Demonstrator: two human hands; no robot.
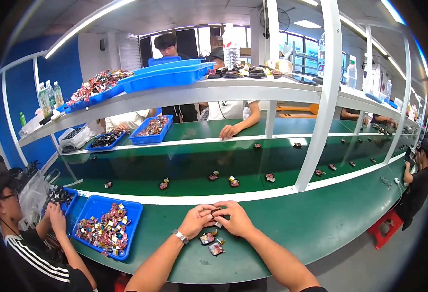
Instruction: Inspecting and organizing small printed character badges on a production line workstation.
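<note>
Green counter [292,228] carries two small parts [211,243]; left hand [197,220] and right hand [236,218] pinch one small piece [216,212] together, steadying it, blue tray [126,233] within reach.

We're on a factory assembly line: a long green conveyor belt [214,168] carries small parts across mid-frame, blue trays [108,226] of colourful pieces sit lower left, a white shelf rack [233,90] runs overhead, and workers [421,182] are seated along both sides.
</note>
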